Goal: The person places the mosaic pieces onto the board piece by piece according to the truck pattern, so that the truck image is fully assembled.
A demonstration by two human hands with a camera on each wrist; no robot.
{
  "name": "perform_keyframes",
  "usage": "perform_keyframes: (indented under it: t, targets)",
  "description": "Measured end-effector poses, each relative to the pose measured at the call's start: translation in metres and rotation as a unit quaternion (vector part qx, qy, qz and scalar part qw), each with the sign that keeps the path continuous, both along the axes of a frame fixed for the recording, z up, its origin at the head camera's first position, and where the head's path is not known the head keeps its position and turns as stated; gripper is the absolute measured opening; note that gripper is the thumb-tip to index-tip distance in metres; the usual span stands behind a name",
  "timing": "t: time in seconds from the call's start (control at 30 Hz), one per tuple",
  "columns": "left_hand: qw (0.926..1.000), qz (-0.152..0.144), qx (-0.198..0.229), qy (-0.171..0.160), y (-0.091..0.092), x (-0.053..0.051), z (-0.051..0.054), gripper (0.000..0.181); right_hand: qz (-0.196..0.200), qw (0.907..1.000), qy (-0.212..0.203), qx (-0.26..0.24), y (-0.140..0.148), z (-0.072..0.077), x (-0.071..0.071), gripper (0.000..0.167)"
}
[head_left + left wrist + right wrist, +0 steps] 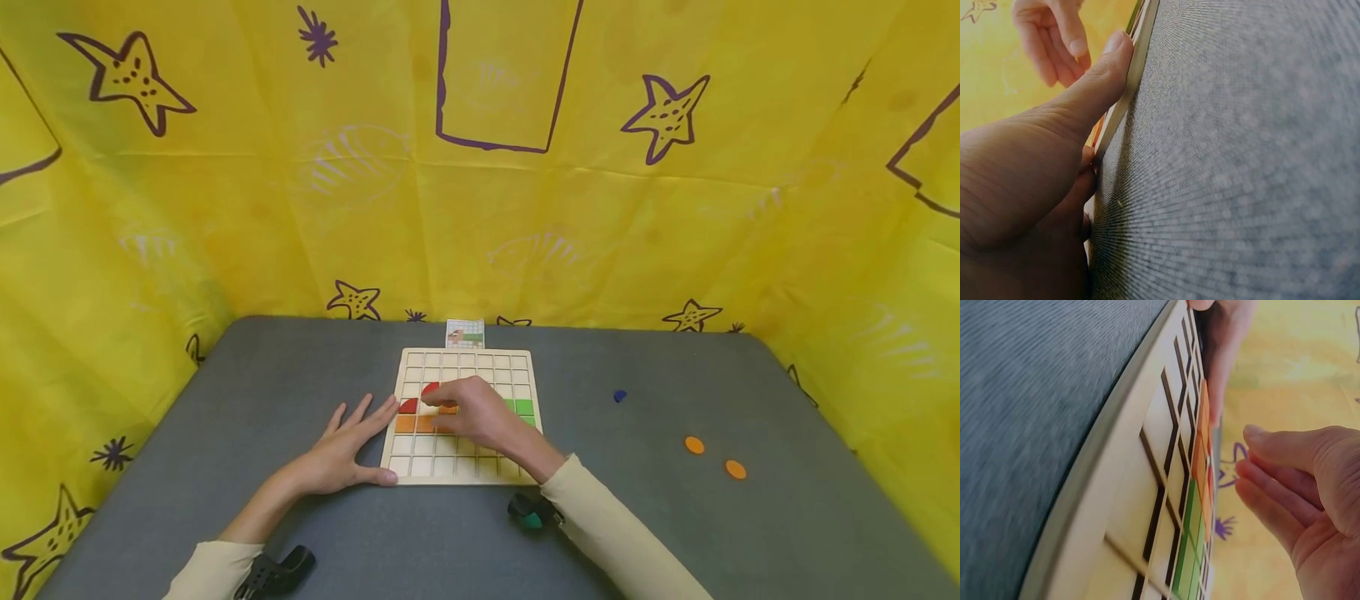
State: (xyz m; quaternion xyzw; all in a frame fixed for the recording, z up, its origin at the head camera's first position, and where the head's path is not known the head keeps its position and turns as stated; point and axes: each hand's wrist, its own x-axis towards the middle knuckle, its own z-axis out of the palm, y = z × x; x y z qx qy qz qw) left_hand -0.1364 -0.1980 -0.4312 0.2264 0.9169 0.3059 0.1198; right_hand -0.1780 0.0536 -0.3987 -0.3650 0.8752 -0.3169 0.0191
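A pale wooden grid board [423, 468] lies on the grey table. My left hand [337, 457] rests along its left edge, fingers spread, and in the left wrist view the thumb [1107, 69] touches the board's side. Over the middle of the board hovers my right hand [483, 414], hiding some cells. The right wrist view shows that hand [1319, 481] just off the surface, thumb and fingers slightly bent and apart, nothing seen between them. Red rounded pieces [408, 406], orange squares [405, 424] and green squares [524, 407] sit in the grid.
A small card with a coloured grid picture [465, 334] stands behind the board. To the right lie a small dark blue piece [619, 396] and two orange discs, one nearer [736, 470] and one farther [694, 445]. Yellow patterned cloth [480, 208] surrounds the table.
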Motion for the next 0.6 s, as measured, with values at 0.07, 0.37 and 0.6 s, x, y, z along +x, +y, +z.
perform_keyframes:
  t: [0.07,0.37,0.6]
  targets:
    - [1.0,0.002,-0.001,-0.002,0.0,0.0,0.0,0.106,-0.008,1.0,-0.001,0.004,0.004,0.0,0.0,0.03]
    - [1.0,0.004,-0.003,0.002,0.0,0.0,0.002,0.108,-0.031,0.9991,-0.022,-0.021,0.036,0.006,-0.001,0.03]
    - [1.0,0.002,-0.003,0.005,0.001,0.001,0.002,0.108,-0.048,0.9977,-0.009,-0.048,0.069,0.004,-0.006,0.03]
